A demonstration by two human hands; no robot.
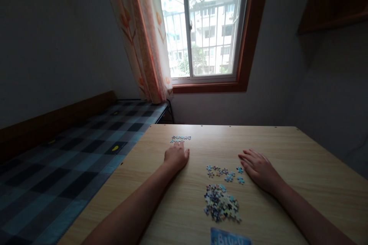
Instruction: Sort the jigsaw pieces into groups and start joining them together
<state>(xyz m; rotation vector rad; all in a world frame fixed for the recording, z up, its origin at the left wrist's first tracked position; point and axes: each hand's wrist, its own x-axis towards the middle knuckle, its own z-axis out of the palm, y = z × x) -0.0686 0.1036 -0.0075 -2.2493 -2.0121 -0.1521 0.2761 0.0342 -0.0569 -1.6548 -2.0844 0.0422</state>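
My left hand (176, 156) lies on the table with its fingertips at the near edge of a partly joined strip of jigsaw pieces (181, 138). Its thumb sticks out to the side, apart from the fingers, and the fingertips are partly hidden by the hand. Flat on the tabletop, my right hand (258, 168) rests open with fingers stretched leftward, beside two loose blue jigsaw pieces (240, 180). Between the hands is a spread of loose jigsaw pieces (222, 172). Nearer to me sits a heaped pile of jigsaw pieces (220, 203).
A blue printed item (230, 237) with white letters is cut off at the bottom edge. The wooden table (287, 141) reaches toward the wall below a window (209, 26). A bed with a checked cover (86, 153) stands along the left, near a curtain (143, 46).
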